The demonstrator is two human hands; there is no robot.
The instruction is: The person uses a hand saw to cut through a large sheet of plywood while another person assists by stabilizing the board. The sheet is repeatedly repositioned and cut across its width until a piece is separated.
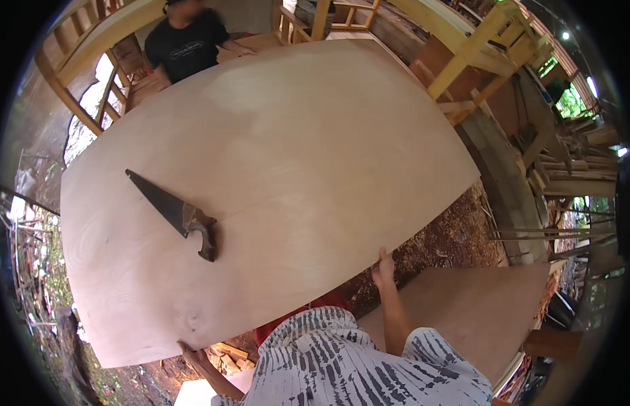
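Note:
A broad sheet of pale plywood [315, 149] spreads out in front of me. My left hand [193, 354] grips its near edge at the lower left, with most of the fingers hidden beneath the board. Further right, my right hand [384, 271] holds the same edge, the thumb lying on top and the other fingers out of sight below. On the sheet lies a handsaw [171, 211] with a dark blade and a worn wooden handle, touched by neither hand. Across the far edge stands a person in a dark shirt [187, 51], arms reaching to the board.
Wooden frames [477, 54] stand at the far right, and another timber frame [78, 47] at the far left. A second brown sheet [464, 311] lies lower, beside my right arm. Sawdust [457, 233] covers the ground, with wood offcuts [227, 358] near my left arm.

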